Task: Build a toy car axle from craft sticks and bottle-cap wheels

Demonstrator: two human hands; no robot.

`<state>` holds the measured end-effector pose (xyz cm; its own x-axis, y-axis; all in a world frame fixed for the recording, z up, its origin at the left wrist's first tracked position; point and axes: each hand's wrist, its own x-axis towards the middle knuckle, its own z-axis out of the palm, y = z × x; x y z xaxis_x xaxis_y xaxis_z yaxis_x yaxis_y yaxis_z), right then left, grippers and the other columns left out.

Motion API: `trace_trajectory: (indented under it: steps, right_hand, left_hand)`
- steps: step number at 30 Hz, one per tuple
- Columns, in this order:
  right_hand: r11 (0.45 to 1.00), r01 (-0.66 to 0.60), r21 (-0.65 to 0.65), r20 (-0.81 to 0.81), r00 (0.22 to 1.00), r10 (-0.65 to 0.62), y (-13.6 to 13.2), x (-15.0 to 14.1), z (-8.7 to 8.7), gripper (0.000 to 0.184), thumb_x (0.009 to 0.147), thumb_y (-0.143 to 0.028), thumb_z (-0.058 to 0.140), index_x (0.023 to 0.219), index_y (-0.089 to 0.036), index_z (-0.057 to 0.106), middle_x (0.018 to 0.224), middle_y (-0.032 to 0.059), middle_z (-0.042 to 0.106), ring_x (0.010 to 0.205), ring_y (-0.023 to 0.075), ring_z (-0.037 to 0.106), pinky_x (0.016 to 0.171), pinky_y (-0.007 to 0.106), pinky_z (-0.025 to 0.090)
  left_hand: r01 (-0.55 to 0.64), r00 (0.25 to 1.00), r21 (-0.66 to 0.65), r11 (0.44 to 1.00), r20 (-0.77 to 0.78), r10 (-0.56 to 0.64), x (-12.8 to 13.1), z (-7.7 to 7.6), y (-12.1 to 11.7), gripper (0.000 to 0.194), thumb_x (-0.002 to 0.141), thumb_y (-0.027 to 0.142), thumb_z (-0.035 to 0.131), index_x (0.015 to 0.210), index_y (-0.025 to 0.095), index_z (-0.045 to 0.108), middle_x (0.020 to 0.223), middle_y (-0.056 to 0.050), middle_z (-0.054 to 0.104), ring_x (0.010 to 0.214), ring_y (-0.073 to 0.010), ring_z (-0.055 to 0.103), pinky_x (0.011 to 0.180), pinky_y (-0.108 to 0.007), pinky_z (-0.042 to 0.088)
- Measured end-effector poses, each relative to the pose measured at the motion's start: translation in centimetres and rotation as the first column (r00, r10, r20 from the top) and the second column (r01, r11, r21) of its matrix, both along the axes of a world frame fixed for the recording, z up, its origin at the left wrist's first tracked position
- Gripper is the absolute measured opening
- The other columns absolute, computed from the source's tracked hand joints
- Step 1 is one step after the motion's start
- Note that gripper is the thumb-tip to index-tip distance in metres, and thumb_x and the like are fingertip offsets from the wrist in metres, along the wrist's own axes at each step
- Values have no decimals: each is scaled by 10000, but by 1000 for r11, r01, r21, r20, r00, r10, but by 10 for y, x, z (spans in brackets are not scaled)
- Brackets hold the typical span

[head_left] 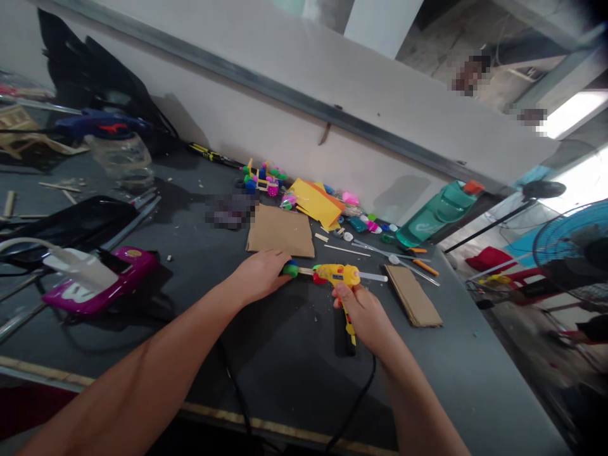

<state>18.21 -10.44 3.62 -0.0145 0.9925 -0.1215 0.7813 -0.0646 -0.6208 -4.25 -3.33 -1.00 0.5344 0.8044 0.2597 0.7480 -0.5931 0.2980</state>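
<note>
My right hand (363, 316) is closed around the grip of a yellow glue gun (338, 275), whose nozzle points left and whose glue stick pokes out to the right. My left hand (260, 273) is closed on a small wooden stick fitted with a green and a blue bottle cap (291, 269), held right at the gun's tip. Both hands rest on the dark grey table (285, 354). The gun's black cord runs off the near table edge.
A square of cardboard (281, 231) lies just behind my hands, a cardboard strip (413, 295) to the right. Yellow paper, coloured caps, scissors (403, 253) and a green water bottle (439, 212) crowd the back. A magenta object (102, 282) lies left. A fan (577, 244) stands right.
</note>
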Motion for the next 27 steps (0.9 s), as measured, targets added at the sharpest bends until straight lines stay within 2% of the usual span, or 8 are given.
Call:
trace_trajectory:
  steps: [14, 27]
  right_hand:
    - [1000, -29, -2, -9, 1000, 29, -2, 2, 1, 440, 885, -560, 317, 790, -210, 564, 822, 59, 676, 762, 214, 621, 680, 326, 407]
    - [999, -32, -24, -23, 999, 32, -5, 3, 5, 469, 879, -566, 323, 795, -193, 594, 879, 83, 688, 811, 220, 625, 700, 316, 407]
  left_hand:
    - [-6, 1000, -5, 1000, -1, 6, 0, -4, 2, 277, 823, 320, 552, 1054, 168, 579, 1004, -87, 648, 938, -234, 597, 802, -318, 450]
    - [-13, 1000, -28, 1000, -4, 12, 0, 0, 0, 244, 831, 324, 549, 1028, 183, 582, 990, -82, 651, 936, -225, 601, 791, -307, 450]
